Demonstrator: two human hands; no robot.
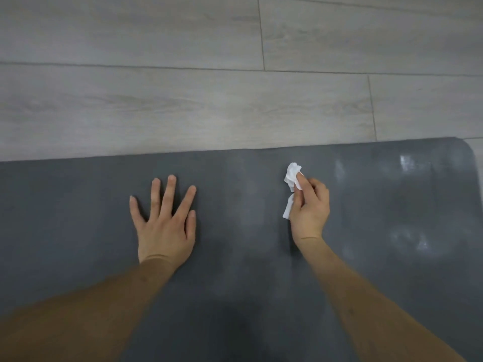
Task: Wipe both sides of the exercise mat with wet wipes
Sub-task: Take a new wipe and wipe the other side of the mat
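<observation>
Nearest the camera, two bare forearms reach forward over the exercise mat (235, 283), which fills the lower half of the view and runs left to right, its long axis crosswise to the arms. The left hand (164, 223) lies flat on the mat with fingers straight and spread, pressing it down and holding nothing. The right hand (309, 207) sits a little further right, fingers and thumb curled round a crumpled white wet wipe (292, 176) that pokes out towards the far edge and trails down beside the palm.

The relation that matters: unwiped-looking mat lies to the left of the wipe, between the two hands and beyond, while pale shiny streaks (wet patches, most likely) show to its right, near the rounded end corner (467, 150). So the next strokes probably travel leftwards along the long axis, and the right hand is the one placed to make them.

The mat is dark grey, matte, flat. Beyond its far edge lies pale wood-look plank floor (183, 100).
</observation>
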